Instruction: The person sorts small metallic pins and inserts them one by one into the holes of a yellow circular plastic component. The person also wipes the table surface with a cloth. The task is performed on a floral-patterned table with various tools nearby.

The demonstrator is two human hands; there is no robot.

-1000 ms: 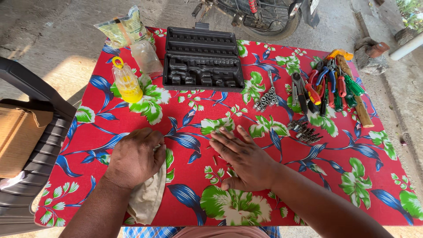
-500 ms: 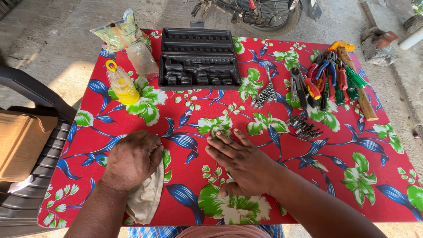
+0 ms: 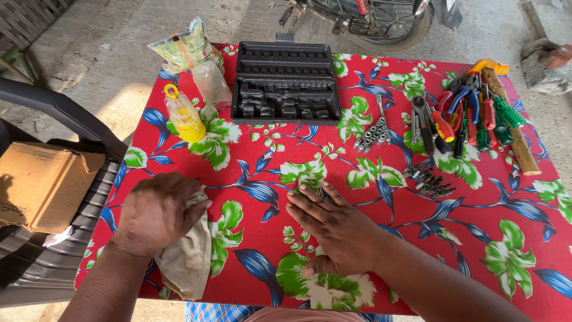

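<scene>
**Two hands flat on a flowered tablecloth, rag under the left**

Left hand [image 3: 159,211]: palm down near the table's left front edge, fingers curled loosely over a beige rag [image 3: 187,262], pressing it onto the cloth. The rag bunches under the palm and trails off toward the front edge. Forearm comes in from the bottom left.

Right hand [image 3: 330,229]: flat on the red floral tablecloth [image 3: 417,238], fingers straight and slightly spread, pointing up and left, holding nothing. Thumb tucked toward the front edge. It lies near the left hand, not touching it or the rag.

Packages: a clear plastic bag [image 3: 185,48] with yellow-green print sits at the far left corner, partly off the table. Just beside it, toward the centre, a crumpled clear pouch [image 3: 213,83]. A small yellow bottle [image 3: 183,113] with a yellow ring cap lies tilted in front of these. A brown cardboard box [image 3: 42,185] rests on a dark plastic chair [image 3: 71,155] left of the table.

Other things: an open black socket case [image 3: 286,80] at the far centre, lid folded back. To its right a cluster of loose sockets [image 3: 372,131]; further right, bits [image 3: 429,182] in a small heap. At the far right, screwdrivers and pliers [image 3: 471,119] with red, green and blue handles, and a wooden handle [image 3: 512,131] beside them. A motorcycle [image 3: 369,18] stands beyond the table. Nothing lies between the hands and the tools.
</scene>
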